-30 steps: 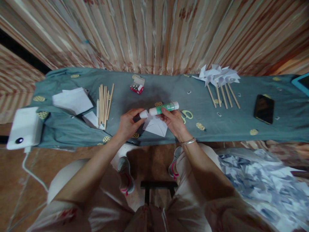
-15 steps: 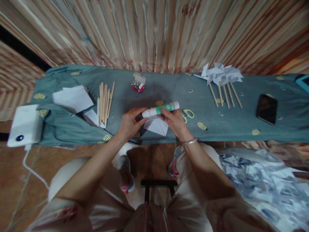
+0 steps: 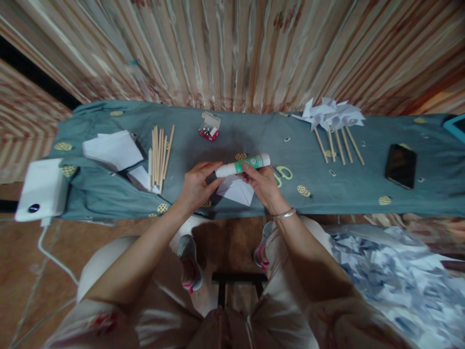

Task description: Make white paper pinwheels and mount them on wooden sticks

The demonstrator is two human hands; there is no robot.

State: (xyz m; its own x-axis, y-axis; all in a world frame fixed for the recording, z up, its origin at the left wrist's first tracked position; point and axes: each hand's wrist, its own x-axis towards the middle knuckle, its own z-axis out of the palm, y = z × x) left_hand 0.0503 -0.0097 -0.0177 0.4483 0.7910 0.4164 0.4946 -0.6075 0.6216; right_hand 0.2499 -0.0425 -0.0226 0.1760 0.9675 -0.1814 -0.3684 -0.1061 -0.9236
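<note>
Both hands hold a white and green glue stick (image 3: 241, 166) a little above the cloth, lying nearly level with its right end higher. My right hand (image 3: 267, 184) grips the green-labelled body, thumb on top. At the white left end, my left hand (image 3: 199, 184) pinches it between thumb and fingers. Under the glue stick is a creased white paper (image 3: 238, 191) on the table. Scissors with pale green handles (image 3: 284, 172) lie just beyond my right hand, partly hidden by it.
Wooden sticks (image 3: 159, 155) and white paper sheets (image 3: 112, 150) lie left. A red box of metal pins (image 3: 209, 128) stands open behind. Paper pinwheels on sticks (image 3: 332, 116) and a phone (image 3: 400, 166) are right. A white device (image 3: 39, 189) is far left; a bag of paper pieces (image 3: 399, 271) lies below.
The view has shifted slightly. Both hands keep nearly the same hold on the glue stick, and the paper below stays in place.
</note>
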